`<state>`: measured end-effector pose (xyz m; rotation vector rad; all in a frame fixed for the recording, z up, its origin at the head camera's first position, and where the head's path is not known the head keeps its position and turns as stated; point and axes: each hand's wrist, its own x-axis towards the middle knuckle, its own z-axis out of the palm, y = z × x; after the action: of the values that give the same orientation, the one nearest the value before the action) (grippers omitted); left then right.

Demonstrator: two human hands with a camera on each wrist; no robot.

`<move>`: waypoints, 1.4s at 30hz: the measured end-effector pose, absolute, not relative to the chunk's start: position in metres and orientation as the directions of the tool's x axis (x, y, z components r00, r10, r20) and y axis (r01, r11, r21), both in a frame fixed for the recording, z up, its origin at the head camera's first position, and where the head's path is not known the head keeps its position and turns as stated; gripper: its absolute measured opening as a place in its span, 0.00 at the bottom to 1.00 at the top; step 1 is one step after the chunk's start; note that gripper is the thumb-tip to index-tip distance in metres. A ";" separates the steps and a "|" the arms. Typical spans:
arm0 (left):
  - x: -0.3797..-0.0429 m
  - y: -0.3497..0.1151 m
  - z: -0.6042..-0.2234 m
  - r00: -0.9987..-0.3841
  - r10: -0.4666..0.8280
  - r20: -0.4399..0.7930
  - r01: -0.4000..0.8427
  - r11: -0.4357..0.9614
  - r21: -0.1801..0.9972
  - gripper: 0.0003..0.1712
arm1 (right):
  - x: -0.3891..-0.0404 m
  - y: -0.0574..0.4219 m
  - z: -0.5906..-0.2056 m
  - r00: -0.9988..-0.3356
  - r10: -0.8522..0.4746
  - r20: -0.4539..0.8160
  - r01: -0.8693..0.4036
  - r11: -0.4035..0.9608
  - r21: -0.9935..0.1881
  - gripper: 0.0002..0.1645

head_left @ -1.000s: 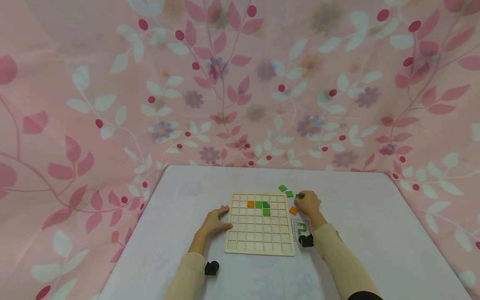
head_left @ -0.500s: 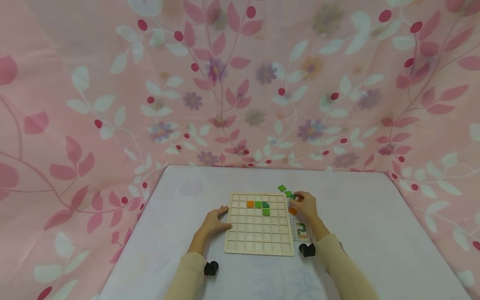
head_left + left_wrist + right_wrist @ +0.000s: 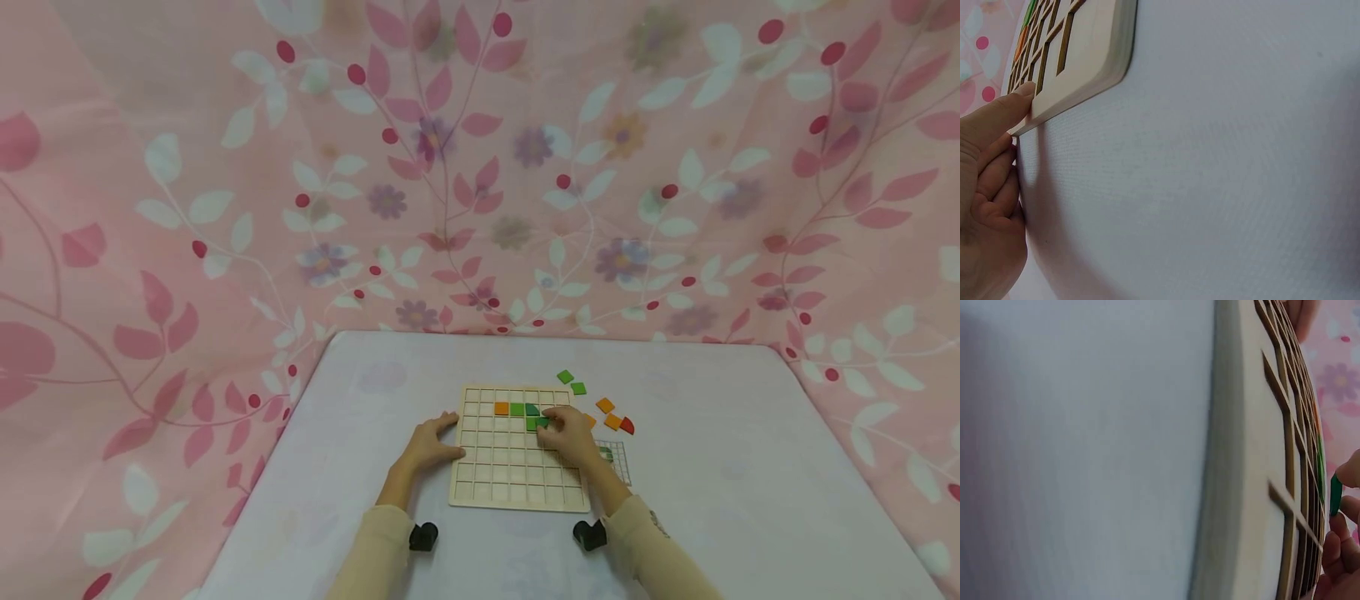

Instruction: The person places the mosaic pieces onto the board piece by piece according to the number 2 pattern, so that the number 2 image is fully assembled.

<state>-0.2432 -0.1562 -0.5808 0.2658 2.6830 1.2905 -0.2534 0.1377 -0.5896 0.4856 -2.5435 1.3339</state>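
Head view has a pale wooden grid board (image 3: 495, 475) lying flat on a table (image 3: 720, 467) covered in smooth white cloth. Thin strips with dark brown sides divide the board into square cells; the left wrist view shows its thick edge and rounded corner.

The left hand (image 3: 429, 445) rests at the board's left edge, thumb extended onto the rim, clasping nothing. The right hand (image 3: 572, 437) pinches a dark green tile (image 3: 1335, 495) between thumb and fingertips, over the board, just beside a light green square (image 3: 532, 424); the tile's full outline is hidden.

Above that square sits a dark green quarter-round (image 3: 532, 409), in a row with a green square (image 3: 517, 409) and an orange square (image 3: 502, 408). Right of the board lie a red quarter-circle (image 3: 627, 426), loose orange squares (image 3: 605, 405), loose green squares (image 3: 578, 388) and a gridded card (image 3: 621, 463), partly covered by the right arm.
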 end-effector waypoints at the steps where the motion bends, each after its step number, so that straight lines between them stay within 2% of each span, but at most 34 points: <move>1: -0.243 -0.157 -0.581 -0.972 0.226 -0.060 0.094 0.615 0.783 0.42 | -0.252 0.134 -0.591 -0.914 -0.196 0.355 -0.403 0.535 -0.743 0.17; 6: -0.240 -0.159 -0.581 -0.970 0.233 -0.065 0.092 0.605 0.791 0.42 | -0.247 0.120 -0.596 -0.895 -0.237 0.377 -0.440 0.599 -0.669 0.13; 14: -0.240 -0.162 -0.582 -0.967 0.247 -0.057 0.106 0.598 0.794 0.42 | -0.239 0.109 -0.597 -0.874 -0.267 0.406 -0.466 0.698 -0.544 0.16; 22: -0.239 -0.161 -0.581 -0.967 0.248 -0.062 0.106 0.608 0.787 0.42 | -0.230 0.107 -0.598 -0.885 -0.265 0.383 -0.451 0.692 -0.564 0.16; 42: -0.239 -0.162 -0.583 -0.967 0.249 -0.055 0.110 0.600 0.792 0.41 | -0.215 0.102 -0.592 -0.903 -0.260 0.343 -0.400 0.801 -0.445 0.15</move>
<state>-0.2391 -0.1619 -0.5826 0.3008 2.6650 1.3033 -0.2151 0.1019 -0.5918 0.5087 -2.7239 0.7590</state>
